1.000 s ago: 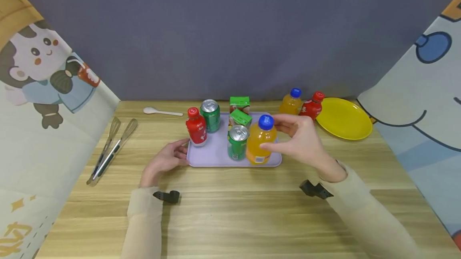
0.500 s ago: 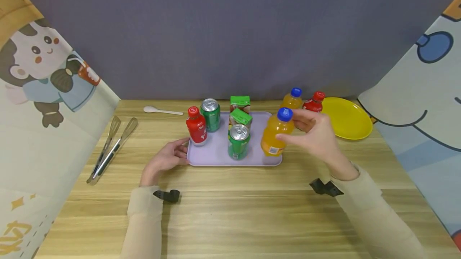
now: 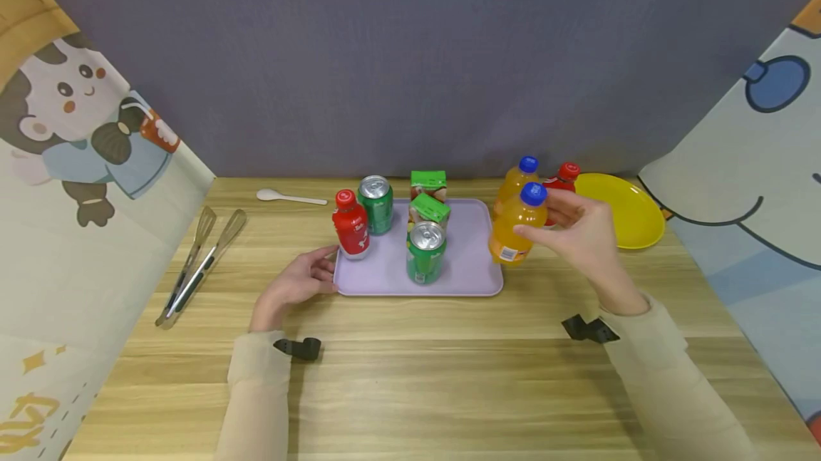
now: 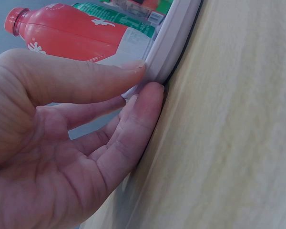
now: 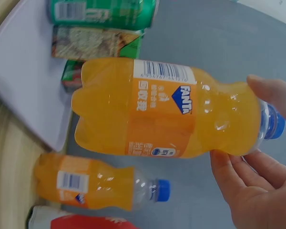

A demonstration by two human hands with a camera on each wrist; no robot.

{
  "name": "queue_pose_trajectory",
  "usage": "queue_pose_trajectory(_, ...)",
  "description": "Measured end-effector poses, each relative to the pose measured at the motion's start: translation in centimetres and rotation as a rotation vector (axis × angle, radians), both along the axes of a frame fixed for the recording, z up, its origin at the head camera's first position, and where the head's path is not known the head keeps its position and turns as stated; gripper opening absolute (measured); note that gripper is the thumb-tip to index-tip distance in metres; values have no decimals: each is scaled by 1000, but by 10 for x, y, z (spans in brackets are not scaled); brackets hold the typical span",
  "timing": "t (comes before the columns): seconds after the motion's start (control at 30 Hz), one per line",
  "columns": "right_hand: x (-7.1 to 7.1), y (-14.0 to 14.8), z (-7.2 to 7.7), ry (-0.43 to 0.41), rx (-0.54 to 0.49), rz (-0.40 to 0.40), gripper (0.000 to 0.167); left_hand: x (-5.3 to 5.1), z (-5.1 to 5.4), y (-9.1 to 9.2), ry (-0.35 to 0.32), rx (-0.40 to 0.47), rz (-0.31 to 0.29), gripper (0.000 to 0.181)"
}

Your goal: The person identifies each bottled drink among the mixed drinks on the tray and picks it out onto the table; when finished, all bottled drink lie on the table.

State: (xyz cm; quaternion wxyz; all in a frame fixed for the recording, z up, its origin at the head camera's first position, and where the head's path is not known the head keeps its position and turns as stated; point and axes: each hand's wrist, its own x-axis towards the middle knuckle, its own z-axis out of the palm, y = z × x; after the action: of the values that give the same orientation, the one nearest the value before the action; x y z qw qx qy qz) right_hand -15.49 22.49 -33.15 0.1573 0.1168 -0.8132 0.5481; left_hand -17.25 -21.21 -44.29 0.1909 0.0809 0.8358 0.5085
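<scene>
An orange soda bottle with a blue cap (image 3: 515, 229) hangs at the right edge of the lilac tray (image 3: 471, 268); my right hand (image 3: 584, 240) pinches it near the neck. The right wrist view shows the bottle (image 5: 162, 109) off the surface, thumb on one side and fingers (image 5: 229, 176) on the other. My left hand (image 3: 298, 283) pinches the tray's left rim, thumb above and fingers beneath, beside a red bottle (image 3: 351, 226). Also on the tray stand two green cans (image 3: 425, 254) and two green-topped cartons (image 3: 428, 210).
Behind the held bottle stand a second orange bottle (image 3: 513, 179) and another red bottle (image 3: 568, 174), partly hidden. A yellow plate (image 3: 631, 215) lies at the right. A white spoon (image 3: 291, 197) and metal tongs (image 3: 202, 261) lie at the left.
My right hand has carried the orange bottle from the tray's right part rightward and back, past its right edge. My left hand has stayed at the tray's rim.
</scene>
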Motion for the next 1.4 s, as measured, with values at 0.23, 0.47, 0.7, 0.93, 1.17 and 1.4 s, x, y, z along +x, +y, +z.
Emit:
queue_pose_trajectory(0.23, -8, 9, -11, -46, 23, -62, 51, 0, 0, 0, 6, 5, -7, 77)
queue_pose_trajectory(0.47, -17, 14, -23, -57, 7, -92, 53, 1, 1, 0, 4, 0, -1, 77)
queue_pose_trajectory(0.7, -24, 16, -34, -77, 0, -114, 53, 0, 1, 0, 2, 9, 1, 78)
queue_pose_trajectory(0.93, -31, 17, -43, -102, 5, -156, 56, 1, 0, -1, -2, 16, 3, 78)
queue_pose_trajectory(1.17, -37, 18, -50, -153, 0, -176, 57, 0, 0, -1, -3, 11, -1, 77)
queue_pose_trajectory(1.4, -41, 20, -58, -153, 8, -177, 56, -1, -1, -1, -3, 9, -1, 77)
